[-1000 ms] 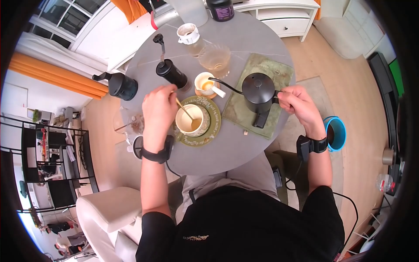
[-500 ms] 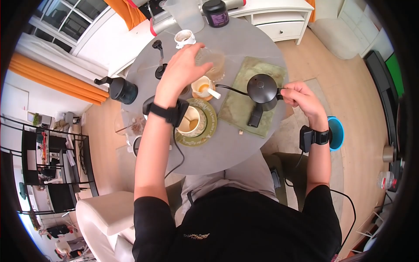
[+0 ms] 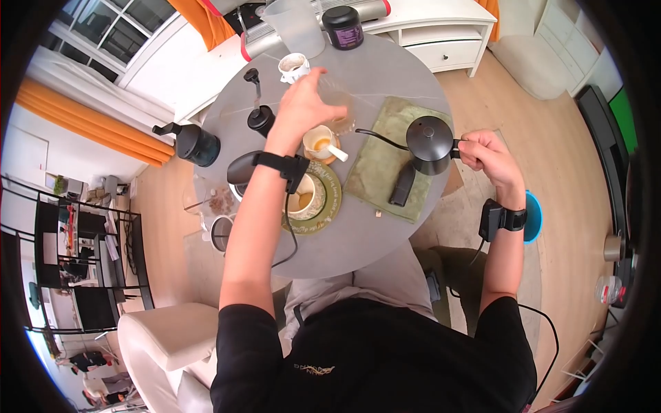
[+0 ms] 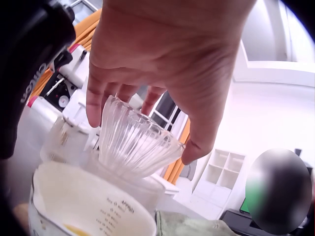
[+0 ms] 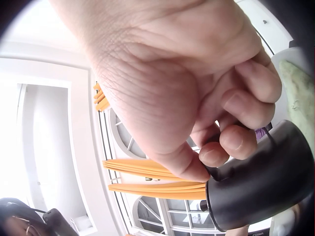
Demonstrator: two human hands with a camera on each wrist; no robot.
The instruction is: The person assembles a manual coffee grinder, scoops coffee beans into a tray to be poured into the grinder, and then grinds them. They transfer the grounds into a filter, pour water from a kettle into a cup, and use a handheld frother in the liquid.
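Observation:
My left hand [image 3: 308, 109] spans the rim of a clear ribbed glass dripper [image 4: 135, 137], with the thumb on one side and fingers on the other. Under the dripper in the left wrist view is a clear glass vessel [image 4: 150, 189]. A small white measuring jug [image 3: 318, 140] with some yellow liquid stands just nearer to me. By its handle, my right hand [image 3: 489, 157] grips a black gooseneck kettle [image 3: 430, 141], its spout pointing left above a green cloth [image 3: 375, 165]. A patterned cup [image 3: 306, 199] with a spoon sits on a green saucer [image 3: 327, 219], partly behind my left wrist.
On the cloth lies a black oblong object [image 3: 402, 186]. A hand coffee grinder [image 3: 261, 120] and a dark-bodied pot [image 3: 197, 144] stand at the left. Behind are a white-rimmed container [image 3: 294, 65], a clear pitcher [image 3: 296, 27] and a black jar [image 3: 343, 27]. A blue bin [image 3: 531, 219] stands on the floor.
My left hand has left the spoon in the patterned cup and reached forward to the glass dripper. With the kettle in its grip, my right hand has shifted slightly right.

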